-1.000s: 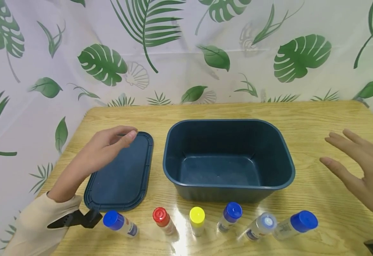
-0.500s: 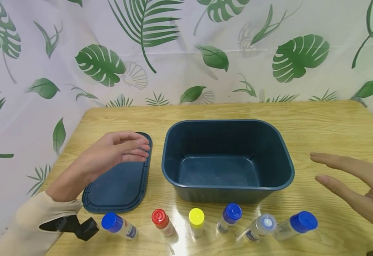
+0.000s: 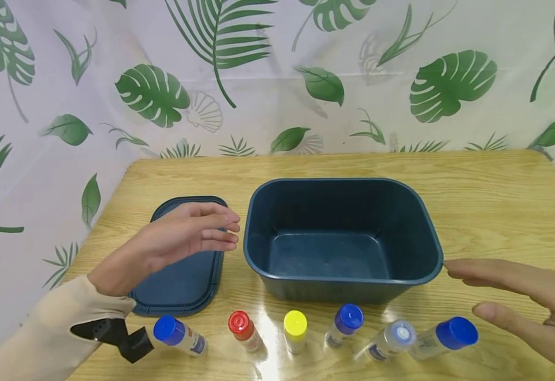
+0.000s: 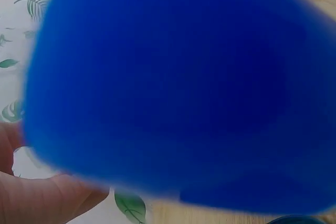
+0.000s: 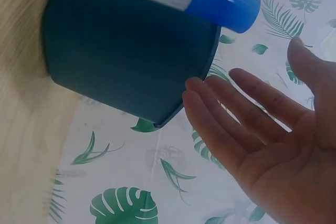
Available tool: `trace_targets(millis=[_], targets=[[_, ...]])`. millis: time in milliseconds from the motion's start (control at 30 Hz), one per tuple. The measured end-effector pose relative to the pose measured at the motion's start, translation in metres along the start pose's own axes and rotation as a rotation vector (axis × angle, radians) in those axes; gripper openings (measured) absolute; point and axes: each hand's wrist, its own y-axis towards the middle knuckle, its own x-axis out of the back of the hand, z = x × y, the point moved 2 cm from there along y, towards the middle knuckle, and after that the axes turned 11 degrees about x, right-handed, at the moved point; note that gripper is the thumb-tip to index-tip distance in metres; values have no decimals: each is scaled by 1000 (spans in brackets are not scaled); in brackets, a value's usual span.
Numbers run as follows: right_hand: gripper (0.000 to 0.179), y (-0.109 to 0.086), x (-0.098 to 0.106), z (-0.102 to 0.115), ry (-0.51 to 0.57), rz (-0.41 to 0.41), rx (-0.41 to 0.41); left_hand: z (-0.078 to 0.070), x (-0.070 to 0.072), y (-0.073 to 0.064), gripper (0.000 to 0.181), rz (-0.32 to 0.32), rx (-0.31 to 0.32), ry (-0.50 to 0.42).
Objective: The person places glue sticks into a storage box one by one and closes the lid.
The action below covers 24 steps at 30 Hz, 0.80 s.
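A deep dark-blue plastic bin point(image 3: 325, 288) stands upright in the middle of the table, its inside bare. My left hand point(image 3: 182, 235) hangs over the flat dark-blue lid point(image 3: 177, 288), fingers extended toward the bin's left rim, holding nothing. A blurred blue cap point(image 4: 168, 87) fills most of the left wrist view and hides much of that hand. On the other side, my right hand point(image 3: 534, 301) has its fingertips right at the bin's right rim, thumb apart. In the right wrist view its palm point(image 5: 283, 156) shows bare, with straight, slightly bent fingers.
Along the front stand several small clear tubes with coloured caps: a blue one point(image 3: 179, 336), a red one point(image 3: 245, 330), a yellow one point(image 3: 295, 330), another blue one point(image 3: 344, 325), a clear-capped one point(image 3: 391, 339) and a leaning blue one point(image 3: 444, 338). A leaf-print cloth point(image 3: 258, 79) hangs behind.
My left hand has moved right over the lid toward the bin, its fingers straightening. The right hand has come in left and down until its fingertips are at the bin's rim.
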Motion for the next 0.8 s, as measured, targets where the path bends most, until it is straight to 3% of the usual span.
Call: trace_targets(millis=[167,333,667,800], targets=[[74,-2,0,7,71,-8,82,1,-4,4,33,14,18,23],[80,-2,-1,14,100,-11,158,4,-5,7,28,25,41,7],[74,-3,-9,23,167,-38,174,10,-6,14,23,53,87,-56],[70,-10,-15,17,168,2,117,10,-6,16,26,60,89,-55]])
